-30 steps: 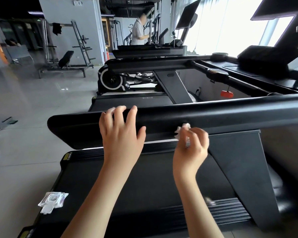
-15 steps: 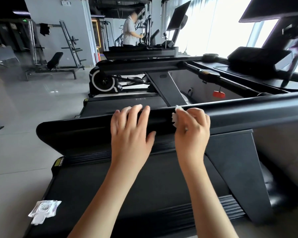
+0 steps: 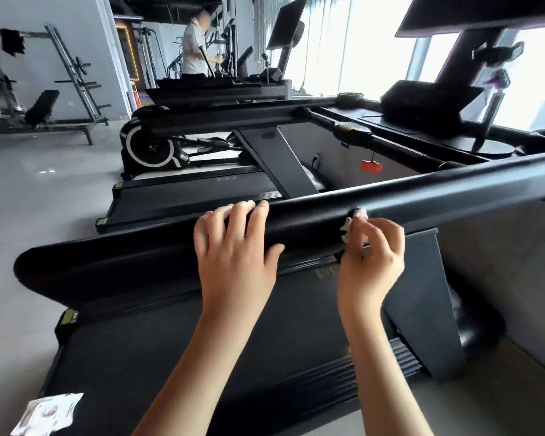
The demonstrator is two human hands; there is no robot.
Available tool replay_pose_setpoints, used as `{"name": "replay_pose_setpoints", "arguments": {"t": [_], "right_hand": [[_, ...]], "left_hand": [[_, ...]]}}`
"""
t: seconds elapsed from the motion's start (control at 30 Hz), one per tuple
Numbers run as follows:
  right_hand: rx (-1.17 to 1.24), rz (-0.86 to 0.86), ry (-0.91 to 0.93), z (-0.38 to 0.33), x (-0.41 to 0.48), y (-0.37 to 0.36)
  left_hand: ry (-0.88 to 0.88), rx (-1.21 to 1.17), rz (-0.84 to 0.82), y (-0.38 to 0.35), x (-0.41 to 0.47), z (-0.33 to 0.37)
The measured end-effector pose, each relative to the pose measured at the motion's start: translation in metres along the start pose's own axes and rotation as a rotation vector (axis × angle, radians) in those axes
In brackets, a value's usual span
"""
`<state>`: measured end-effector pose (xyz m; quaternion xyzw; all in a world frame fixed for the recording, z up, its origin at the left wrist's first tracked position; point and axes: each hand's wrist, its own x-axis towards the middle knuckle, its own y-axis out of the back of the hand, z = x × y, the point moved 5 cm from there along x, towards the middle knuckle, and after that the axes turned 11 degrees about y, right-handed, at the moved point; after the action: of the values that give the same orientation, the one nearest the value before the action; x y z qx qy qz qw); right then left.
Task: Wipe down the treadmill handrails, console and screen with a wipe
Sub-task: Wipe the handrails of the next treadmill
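Observation:
A long black padded handrail [image 3: 312, 218] runs across the view from lower left to upper right. My left hand [image 3: 236, 250] lies over it, fingers draped across the top and thumb on the near side. To its right, my right hand [image 3: 372, 256] pinches a small crumpled white wipe [image 3: 353, 223] and presses it against the near face of the rail. The console and screen [image 3: 472, 14] rise at the upper right, partly cut off by the frame edge.
Below the rail lies the black treadmill belt [image 3: 202, 357], with a white wipe packet [image 3: 48, 415] on its near left corner. A grey upright post [image 3: 422, 303] stands at the right. More treadmills [image 3: 195, 196] and a person [image 3: 195, 42] are beyond.
My right hand has slid the wipe rightward along the rail and slightly down its near face. My left hand stays draped over the rail.

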<state>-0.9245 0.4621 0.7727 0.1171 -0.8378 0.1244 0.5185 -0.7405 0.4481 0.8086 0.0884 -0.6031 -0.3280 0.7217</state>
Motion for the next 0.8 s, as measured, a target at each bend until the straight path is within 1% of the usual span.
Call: {"name": "replay_pose_setpoints", "arguments": {"t": [0.07, 0.2, 0.27, 0.33, 0.43, 0.5, 0.6, 0.7, 0.8], "right_hand": [[-0.006, 0.010, -0.011, -0.010, -0.017, -0.002], [0.038, -0.084, 0.018, -0.027, -0.032, -0.008], [0.037, -0.052, 0.006, -0.015, -0.021, -0.006], [0.021, 0.028, -0.036, -0.002, -0.010, 0.000], [0.015, 0.076, -0.081, -0.005, -0.018, 0.001], [0.053, 0.031, -0.052, -0.015, -0.023, -0.003], [0.111, -0.047, 0.047, -0.014, -0.005, -0.008], [0.122, -0.065, 0.025, 0.006, 0.022, -0.008], [0.068, -0.061, 0.022, 0.012, 0.023, -0.002]], "left_hand": [[-0.002, 0.001, -0.006, 0.000, 0.000, 0.001], [-0.014, 0.008, -0.017, -0.001, 0.000, 0.001], [-0.017, 0.005, -0.017, -0.002, 0.000, 0.000], [-0.020, 0.007, -0.019, -0.002, -0.001, 0.000], [-0.021, 0.017, -0.027, -0.001, -0.001, 0.001], [-0.009, 0.031, -0.024, -0.001, -0.001, 0.003], [0.020, 0.047, -0.022, -0.001, -0.002, 0.005], [0.072, 0.051, -0.009, 0.000, -0.001, 0.009], [0.111, 0.055, 0.018, 0.000, -0.001, 0.014]]}}
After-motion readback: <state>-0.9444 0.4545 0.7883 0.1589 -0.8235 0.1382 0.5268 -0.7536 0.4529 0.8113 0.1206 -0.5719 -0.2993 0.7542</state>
